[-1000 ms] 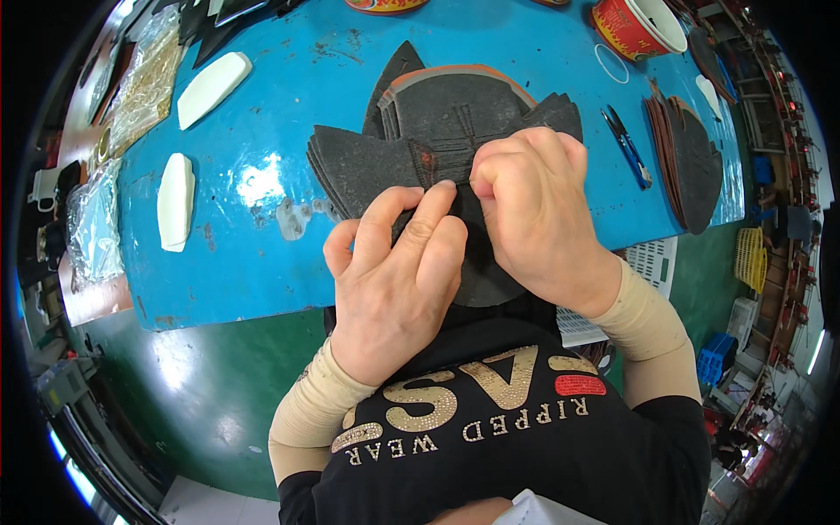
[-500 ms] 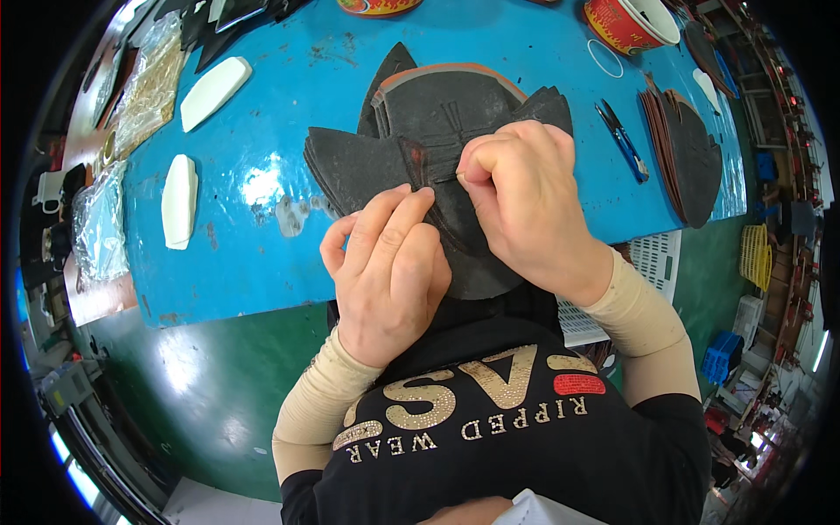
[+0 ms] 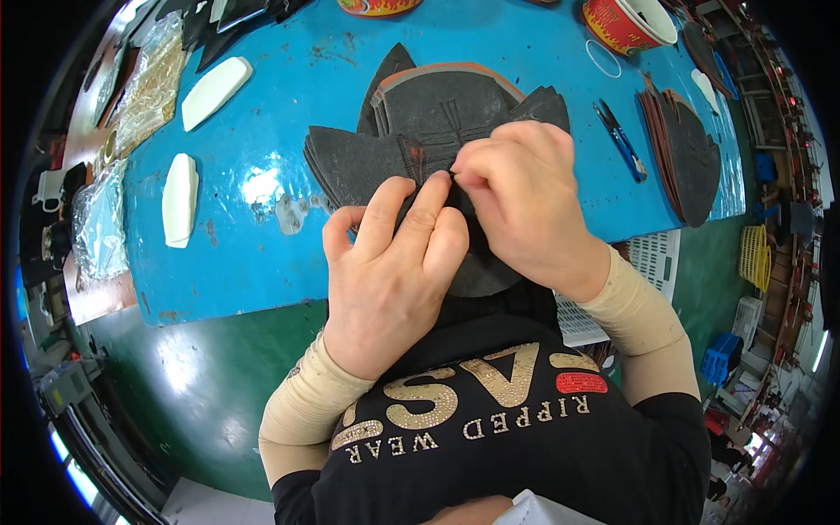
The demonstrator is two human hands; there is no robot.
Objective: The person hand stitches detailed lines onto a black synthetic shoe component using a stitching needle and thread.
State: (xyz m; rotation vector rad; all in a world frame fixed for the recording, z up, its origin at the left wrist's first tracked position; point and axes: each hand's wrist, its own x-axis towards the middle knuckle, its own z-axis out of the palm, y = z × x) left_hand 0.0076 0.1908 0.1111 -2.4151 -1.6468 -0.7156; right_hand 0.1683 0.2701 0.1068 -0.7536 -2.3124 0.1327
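A stack of dark grey leather shoe-upper pieces (image 3: 350, 162) lies at the table's front edge, flaps spread to both sides. Lines of stitching and loose thread ends (image 3: 453, 114) show on the top piece. My left hand (image 3: 389, 262) rests palm down over its near part, fingers bent and apart, one fingertip touching the leather beside my right fingers. Its thumb is hidden. Closed in a pinch at the middle of the piece, my right hand (image 3: 525, 206) has thumb and index finger together. Whatever is between them is too small to make out.
Thread snips (image 3: 623, 144) lie right of the stack, near another pile of leather pieces (image 3: 687, 157). Two white pads (image 3: 179, 201) sit on the left of the blue table (image 3: 254, 280). A red paper tub (image 3: 626, 26) stands at the far right. Plastic bags (image 3: 101, 219) border the left side.
My left hand has moved up and right, its fingers spreading and meeting my right fingertips. My right hand has shifted slightly left, still pinched. The leather stack stays in place.
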